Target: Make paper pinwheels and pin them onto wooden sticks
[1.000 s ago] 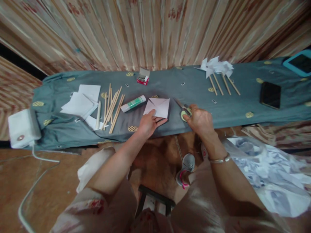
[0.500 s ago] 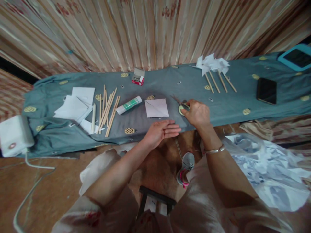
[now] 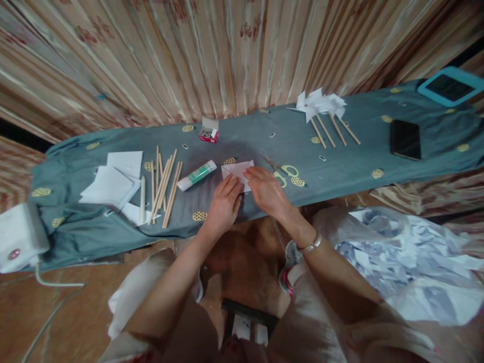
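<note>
A small white folded paper square with diagonal lines lies on the cloth in front of me, its near part covered by my hands. My left hand has its bent fingers closed on the paper's near left side. From the right, my right hand has its fingers together on the near right part of the same paper. Just beyond my right hand lie scissors with green handles, their blades pointing away to the left. Left of the paper rests a white and green glue tube.
Wooden sticks, a white candle-like stick and white paper sheets lie left. Behind stands a red box of small metal pieces. Paper pinwheels, a dark phone and a blue-framed tablet lie right. A bag of paper scraps sits below.
My right hand has let go of the scissors, which now lie on the cloth, and moved left onto the paper. My left hand has moved forward and left onto it too.
</note>
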A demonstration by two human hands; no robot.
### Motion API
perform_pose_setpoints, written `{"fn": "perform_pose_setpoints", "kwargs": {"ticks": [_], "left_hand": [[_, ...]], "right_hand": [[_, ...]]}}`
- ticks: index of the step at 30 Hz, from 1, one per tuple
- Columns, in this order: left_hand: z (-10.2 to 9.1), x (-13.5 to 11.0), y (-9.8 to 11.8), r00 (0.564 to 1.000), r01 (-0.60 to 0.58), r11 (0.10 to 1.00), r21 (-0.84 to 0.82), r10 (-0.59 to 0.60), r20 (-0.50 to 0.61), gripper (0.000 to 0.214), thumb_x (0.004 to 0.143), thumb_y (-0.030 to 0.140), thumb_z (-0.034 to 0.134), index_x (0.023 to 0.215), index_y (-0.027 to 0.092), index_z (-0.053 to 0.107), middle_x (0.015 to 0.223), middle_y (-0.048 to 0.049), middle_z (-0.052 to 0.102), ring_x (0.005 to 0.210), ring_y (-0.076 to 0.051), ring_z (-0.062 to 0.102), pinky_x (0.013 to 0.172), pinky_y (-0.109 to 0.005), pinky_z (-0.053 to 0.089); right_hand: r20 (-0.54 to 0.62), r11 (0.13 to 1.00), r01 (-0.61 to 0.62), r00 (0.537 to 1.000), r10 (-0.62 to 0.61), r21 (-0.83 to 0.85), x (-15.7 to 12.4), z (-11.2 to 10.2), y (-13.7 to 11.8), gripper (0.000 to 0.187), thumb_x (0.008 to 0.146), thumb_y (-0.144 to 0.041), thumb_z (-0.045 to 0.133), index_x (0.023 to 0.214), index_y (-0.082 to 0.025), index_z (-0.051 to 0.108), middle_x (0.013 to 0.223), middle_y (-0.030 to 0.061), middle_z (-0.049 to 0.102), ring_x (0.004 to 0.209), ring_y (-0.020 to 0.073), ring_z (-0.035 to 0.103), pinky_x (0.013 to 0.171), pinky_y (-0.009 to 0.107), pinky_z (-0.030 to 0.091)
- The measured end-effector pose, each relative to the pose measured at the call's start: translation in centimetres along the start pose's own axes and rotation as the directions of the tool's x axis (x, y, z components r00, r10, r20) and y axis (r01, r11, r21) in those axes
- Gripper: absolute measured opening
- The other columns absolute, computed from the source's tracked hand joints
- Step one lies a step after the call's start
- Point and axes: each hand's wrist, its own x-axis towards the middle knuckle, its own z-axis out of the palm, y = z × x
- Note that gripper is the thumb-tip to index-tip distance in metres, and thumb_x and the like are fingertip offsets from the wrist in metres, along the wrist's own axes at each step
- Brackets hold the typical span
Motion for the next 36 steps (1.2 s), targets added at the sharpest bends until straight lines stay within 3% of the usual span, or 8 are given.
{"fn": "perform_pose_setpoints", "kwargs": {"ticks": [4,12,20,29,33,36], "left_hand": [[0.5,-0.5,-0.5,0.997,0.01,0.996,0.087,-0.017,0.072,0.039,0.094,0.024,0.045,0.128,0.014,0.061,0.146,-0.0166,0.054,0.143,-0.03,0.041,0.119,-0.056,0.031],[0.1,-0.7,-0.2,0.996,-0.012,0.991,0.133,0.0,0.091,0.039,0.096,0.023,0.043,0.131,0.013,0.058,0.148,-0.0171,0.051,0.144,-0.03,0.04,0.12,-0.054,0.03],[0.0,-0.6,0.1,0.995,-0.004,0.991,0.133,-0.009,0.096,0.039,0.096,0.023,0.044,0.13,0.013,0.058,0.149,-0.0171,0.051,0.144,-0.03,0.04,0.12,-0.054,0.03],[0.5,-0.8,-0.8,0.997,-0.042,0.989,0.144,0.033,0.064,0.037,0.097,0.023,0.044,0.13,0.014,0.058,0.147,-0.0156,0.052,0.144,-0.029,0.039,0.12,-0.054,0.031],[0.6,-1.2,-1.4,0.997,-0.068,0.993,0.097,0.065,0.032,0.037,0.097,0.026,0.045,0.132,0.016,0.057,0.148,-0.0154,0.052,0.143,-0.028,0.041,0.119,-0.055,0.033],[0.0,-1.8,-1.5,0.995,-0.088,0.996,0.03,0.089,-0.038,0.038,0.099,0.028,0.044,0.134,0.017,0.056,0.147,-0.0154,0.052,0.142,-0.027,0.044,0.116,-0.051,0.039]], "right_hand": [[0.102,0.999,0.025,0.995,-0.023,-0.02,0.2,1.7,-0.6,0.048,0.095,-0.008,0.033,0.137,-0.003,0.055,0.147,0.0194,0.053,0.139,0.0253,0.046,0.118,0.04,0.033],[0.024,0.997,-0.066,0.997,0.067,-0.045,1.2,2.5,1.3,0.046,0.099,-0.021,0.04,0.141,-0.005,0.05,0.149,0.0204,0.05,0.14,0.0291,0.044,0.117,0.046,0.031],[0.044,0.997,-0.068,0.997,0.069,-0.03,1.3,1.8,1.9,0.046,0.097,-0.018,0.043,0.14,-0.003,0.051,0.149,0.0202,0.05,0.14,0.0291,0.044,0.117,0.044,0.033],[-0.012,0.989,-0.143,0.99,0.143,-0.045,-1.4,0.6,2.8,0.049,0.095,-0.02,0.045,0.14,-0.002,0.051,0.149,0.025,0.048,0.144,0.0347,0.037,0.116,0.053,0.031],[-0.022,0.987,-0.161,0.987,0.16,-0.029,-1.9,0.1,3.2,0.051,0.093,-0.019,0.045,0.14,0.0,0.05,0.149,0.0248,0.048,0.141,0.0357,0.04,0.116,0.052,0.032],[-0.079,0.986,-0.168,0.983,0.167,0.003,-1.9,-0.2,3.3,0.047,0.095,-0.018,0.041,0.138,-0.006,0.053,0.146,0.0224,0.051,0.138,0.0335,0.044,0.113,0.052,0.035]]}}
